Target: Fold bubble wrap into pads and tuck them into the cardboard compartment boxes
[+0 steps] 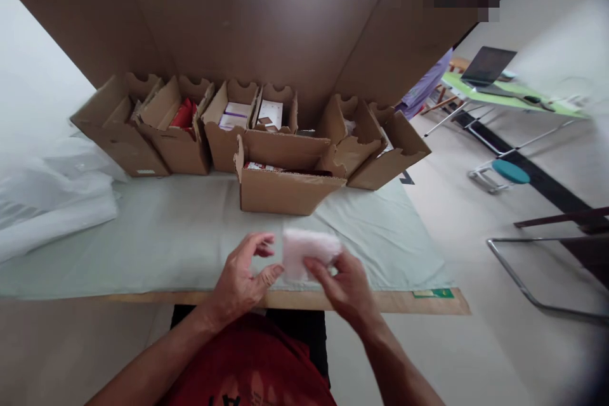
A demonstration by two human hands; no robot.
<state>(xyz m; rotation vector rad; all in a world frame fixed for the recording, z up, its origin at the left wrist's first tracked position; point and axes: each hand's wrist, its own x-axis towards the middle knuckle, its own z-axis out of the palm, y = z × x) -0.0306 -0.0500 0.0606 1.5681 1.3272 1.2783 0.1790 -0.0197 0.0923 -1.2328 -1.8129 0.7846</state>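
Observation:
Over the table's front edge, my right hand [349, 285] grips a small whitish packet [302, 250], thumb on its near face and fingers behind. Motion blurs the packet, so I cannot tell whether it is wrapped or what is inside. My left hand [250, 273] is just left of it, fingers curved and apart from the thumb, with nothing between them. Its thumb tip comes close to the packet's left edge; whether they touch I cannot tell. Beyond both hands stands a low cardboard box [288, 193] with printed items partly visible inside.
Several cardboard bins [185, 149] line the back of the table, holding red and white packages, before a tall cardboard panel [257, 25]. White bubble wrap [57, 196] lies at the left. A pale cloth [166, 235] covers the tabletop. Rightward are a laptop [488, 66] and teal stool [510, 171].

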